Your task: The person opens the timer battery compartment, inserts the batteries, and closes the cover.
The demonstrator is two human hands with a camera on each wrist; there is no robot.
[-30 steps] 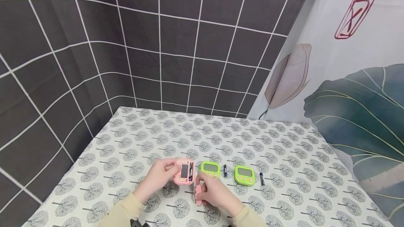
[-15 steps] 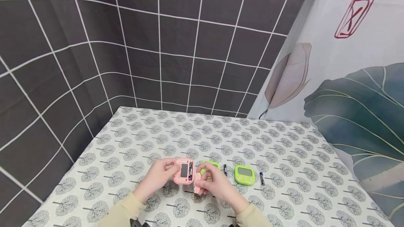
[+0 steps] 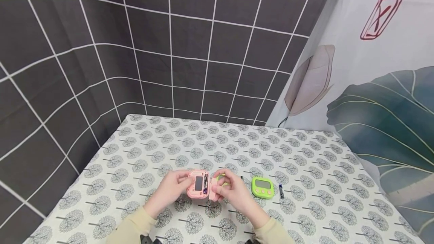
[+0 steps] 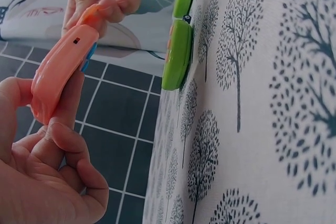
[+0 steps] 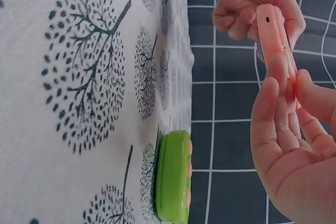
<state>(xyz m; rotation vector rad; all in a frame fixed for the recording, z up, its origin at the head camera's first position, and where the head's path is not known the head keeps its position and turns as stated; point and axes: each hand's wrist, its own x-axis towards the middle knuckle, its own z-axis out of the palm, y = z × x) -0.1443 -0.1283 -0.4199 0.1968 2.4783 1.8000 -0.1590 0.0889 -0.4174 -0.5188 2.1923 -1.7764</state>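
A pink digital timer is pinched by its left side in my left hand, back facing up. In its back is an uncovered slot with a battery lying in it. My right hand pinches a small pink battery cover at the timer's right edge, beside the slot. The left wrist view shows the pink timer raised off the table, with the cover at its far end. In the right wrist view, fingers hide most of the cover.
A green timer lies behind my right hand, mostly hidden. Another green timer rests farther right, screen up, with a loose battery beside it. The tip of another battery shows past my right hand. The tree-print tablecloth covers the table.
My right hand has brought the pink cover up from below to the pink timer's right edge, now covering more of the nearer green timer. The left hand and pink timer have stayed nearly still.
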